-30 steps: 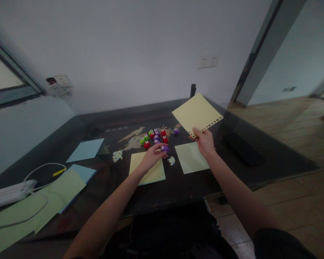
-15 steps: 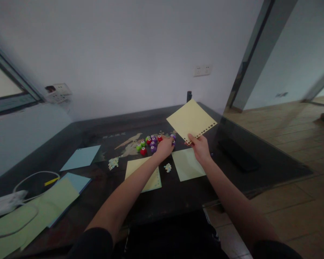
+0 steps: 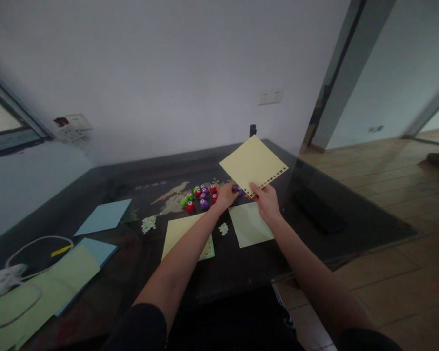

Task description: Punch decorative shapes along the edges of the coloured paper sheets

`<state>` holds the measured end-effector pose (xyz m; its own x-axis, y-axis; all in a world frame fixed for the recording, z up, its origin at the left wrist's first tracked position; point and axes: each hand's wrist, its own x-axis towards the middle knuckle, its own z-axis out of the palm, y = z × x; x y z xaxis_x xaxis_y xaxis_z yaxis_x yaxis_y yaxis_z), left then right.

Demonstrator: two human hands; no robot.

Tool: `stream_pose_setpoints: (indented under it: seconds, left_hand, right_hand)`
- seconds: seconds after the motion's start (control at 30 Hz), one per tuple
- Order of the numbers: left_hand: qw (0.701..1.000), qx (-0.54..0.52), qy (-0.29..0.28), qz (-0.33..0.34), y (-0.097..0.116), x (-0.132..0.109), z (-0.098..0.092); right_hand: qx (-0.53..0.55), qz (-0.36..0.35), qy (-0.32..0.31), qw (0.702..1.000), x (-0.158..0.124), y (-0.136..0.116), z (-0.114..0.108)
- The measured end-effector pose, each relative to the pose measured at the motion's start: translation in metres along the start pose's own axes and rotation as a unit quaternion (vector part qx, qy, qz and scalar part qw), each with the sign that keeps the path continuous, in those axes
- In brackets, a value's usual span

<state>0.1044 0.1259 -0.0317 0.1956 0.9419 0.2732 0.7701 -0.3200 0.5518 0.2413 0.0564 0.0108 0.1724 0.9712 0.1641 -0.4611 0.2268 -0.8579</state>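
Note:
My right hand (image 3: 266, 201) pinches the lower corner of a yellow sheet of paper (image 3: 254, 163), held tilted above the table. A row of small punched holes, some heart-like, runs along its lower right edge. My left hand (image 3: 227, 195) closes its fingers on a small purple paper punch (image 3: 238, 189), partly hidden by the hand, close to the sheet's corner. Left of that hand stands a cluster of small punches, among them a red punch (image 3: 190, 206), a green punch (image 3: 184, 201) and a purple punch (image 3: 204, 204).
A yellow sheet (image 3: 179, 231) and a pale sheet (image 3: 250, 226) lie in front, with small paper cut-outs (image 3: 223, 228) between them. More cut-outs (image 3: 149, 224), blue paper (image 3: 104, 217), green paper (image 3: 64, 278) and a white power strip (image 3: 3, 282) lie left. A black case (image 3: 319, 209) lies right.
My left hand has shifted slightly right among the purple punches, nearer the sheet's corner. The yellow sheet stays in my right hand. The whole view has shifted a little.

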Motion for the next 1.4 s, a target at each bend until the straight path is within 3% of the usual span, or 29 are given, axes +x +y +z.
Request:
stream_pose_setpoints:
  seconds: [0.1,0.2,0.27,0.33,0.4,0.47,0.6,0.73,0.83,0.97,1.23,1.4]
  left_hand:
    - [0.998,-0.049,0.022,0.011,0.000,-0.008,-0.003]
    - [0.980,-0.195,0.045,-0.008,0.005,-0.022,-0.016]
    - [0.939,-0.336,0.038,-0.061,0.008,-0.034,-0.030]
    - [0.879,-0.461,0.055,-0.109,0.006,-0.049,-0.048]
    - [0.834,-0.529,0.074,-0.137,0.000,-0.064,-0.069]
    - [0.816,-0.547,0.106,-0.154,-0.011,-0.080,-0.087]
    - [0.849,-0.482,0.148,-0.154,-0.031,-0.102,-0.107]
    - [0.895,-0.403,0.132,-0.137,-0.040,-0.111,-0.105]
    - [0.911,-0.372,0.123,-0.129,-0.043,-0.112,-0.103]
    - [0.918,-0.360,0.114,-0.124,-0.043,-0.113,-0.101]
    - [0.923,-0.358,0.085,-0.115,-0.031,-0.116,-0.094]
    - [0.929,-0.359,0.050,-0.079,-0.020,-0.120,-0.087]
  right_hand:
    - [0.002,0.004,0.000,1.000,-0.001,0.000,0.000]
    - [-0.002,0.011,-0.007,1.000,-0.001,0.001,0.001]
    - [-0.015,0.020,-0.015,1.000,-0.001,0.004,0.000]
    - [-0.032,0.035,-0.030,0.998,-0.002,0.007,0.000]
    - [-0.046,0.063,-0.059,0.995,-0.003,0.010,0.000]
    - [-0.062,0.103,-0.099,0.988,-0.004,0.013,-0.001]
    - [-0.119,0.186,-0.199,0.955,-0.008,0.017,-0.002]
    - [-0.169,0.227,-0.261,0.923,-0.009,0.019,-0.004]
    - [-0.192,0.240,-0.275,0.911,-0.008,0.021,-0.006]
    - [-0.199,0.234,-0.250,0.918,-0.004,0.020,-0.008]
    - [-0.187,0.135,-0.142,0.963,0.005,0.016,-0.013]
    - [-0.166,0.108,-0.115,0.973,0.015,0.014,-0.023]
